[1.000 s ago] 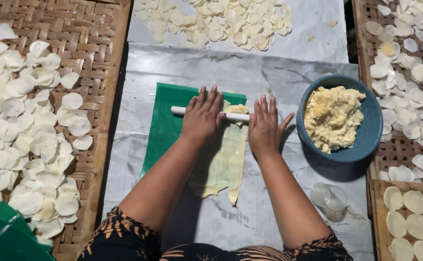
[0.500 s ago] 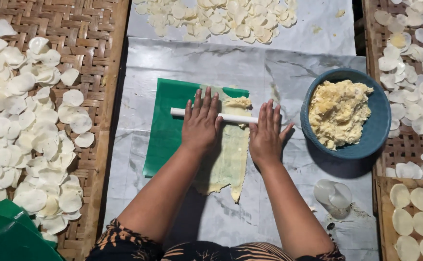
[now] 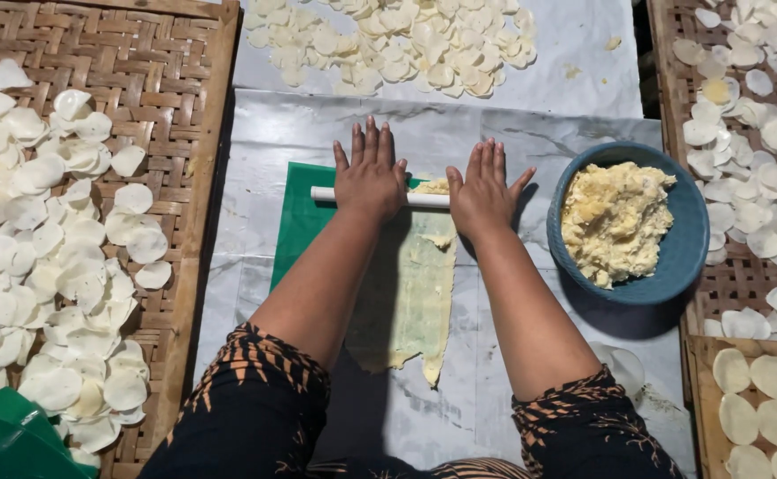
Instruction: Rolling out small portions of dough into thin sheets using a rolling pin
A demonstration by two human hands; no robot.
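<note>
Head view, left hand: the left hand point(image 3: 371, 177) lies flat, palm down, fingers stretched out and slightly spread, pressing on the white rolling pin point(image 3: 427, 200) near its left end; it grips nothing.
Head view, right hand: the right hand point(image 3: 484, 191) is likewise flat and open, fingers forward, thumb splayed to the side, resting on the pin's right part.
Rolling pin: a thin white rod lying crosswise under both palms, at the far end of the dough strip; its left tip shows beyond the left hand.
Dough strip: a long pale sheet of rolled dough point(image 3: 411, 293) runs from the pin toward the person, between the forearms, with a thicker unrolled lump just beyond the pin.
Board: a green mat point(image 3: 298, 226) under the dough's left side, on a grey marbled sheet point(image 3: 255, 133).
Bowl: a blue bowl point(image 3: 672, 266) of yellow crumbly dough just right of the right hand.
Left tray: a woven bamboo tray point(image 3: 167, 53) covered with thin white round discs point(image 3: 43, 257).
Right trays: more woven trays point(image 3: 672, 53) with discs.
Far sheet: a heap of discs beyond the hands.
Sleeves: dark with an orange pattern.
</note>
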